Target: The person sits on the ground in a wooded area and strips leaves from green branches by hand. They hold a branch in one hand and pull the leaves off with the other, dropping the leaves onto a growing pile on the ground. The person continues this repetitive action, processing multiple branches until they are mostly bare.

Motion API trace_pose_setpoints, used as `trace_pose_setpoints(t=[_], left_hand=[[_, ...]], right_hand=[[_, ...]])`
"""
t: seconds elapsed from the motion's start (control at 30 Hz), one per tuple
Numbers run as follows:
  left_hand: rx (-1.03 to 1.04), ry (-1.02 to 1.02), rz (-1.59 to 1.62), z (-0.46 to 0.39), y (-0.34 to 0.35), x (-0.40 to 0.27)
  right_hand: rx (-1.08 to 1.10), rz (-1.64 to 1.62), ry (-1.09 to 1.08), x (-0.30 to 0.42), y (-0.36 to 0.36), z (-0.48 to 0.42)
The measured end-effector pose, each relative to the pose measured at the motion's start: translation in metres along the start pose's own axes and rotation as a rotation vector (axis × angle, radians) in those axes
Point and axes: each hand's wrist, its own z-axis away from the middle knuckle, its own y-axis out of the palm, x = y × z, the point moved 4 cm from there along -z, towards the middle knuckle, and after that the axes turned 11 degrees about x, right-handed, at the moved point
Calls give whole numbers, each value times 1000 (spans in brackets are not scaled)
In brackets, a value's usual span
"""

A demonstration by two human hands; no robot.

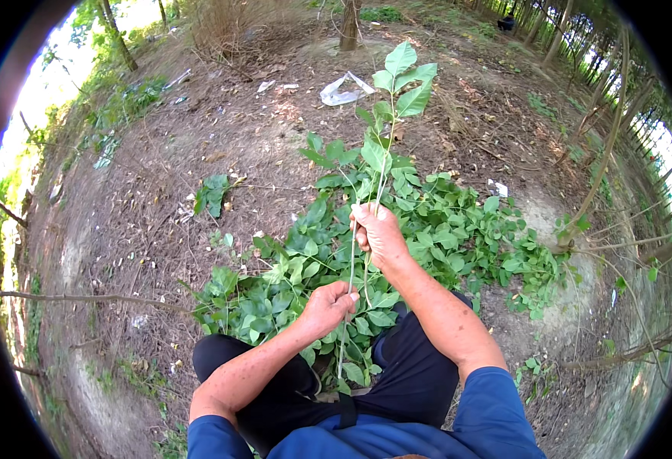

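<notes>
My right hand (377, 232) is closed around thin leafy stems, whose green leaves (408, 80) point away from me. Lower and to the left, my left hand (331, 307) pinches a pale stem (352, 252) that runs up to the right hand and down between my knees. A second stem end curves down below the right hand. Under both hands lies a wide heap of cut leafy branches (296, 287) on the ground, reaching from my knees out to the right.
Bare soil with litter surrounds the heap. A white plastic bag (344, 90) lies beyond it, and a small leafy sprig (212, 194) to its left. A thin branch (95, 297) juts in from the left; a slender trunk (606, 143) leans at the right. A tree trunk (350, 26) stands ahead.
</notes>
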Motion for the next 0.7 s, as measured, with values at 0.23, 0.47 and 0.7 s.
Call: trace_pose_setpoints(t=[0.23,0.47,0.7], left_hand=[[-127,3,68,4,-7,-11],[-147,7,101,5,-8,-11],[-122,13,-84,4,-7,3]], right_hand=[[-9,-10,-2,8,-3,-2],[-82,-93,-70,28,-20,-5],[-99,-178,-106,36,-36,-10]])
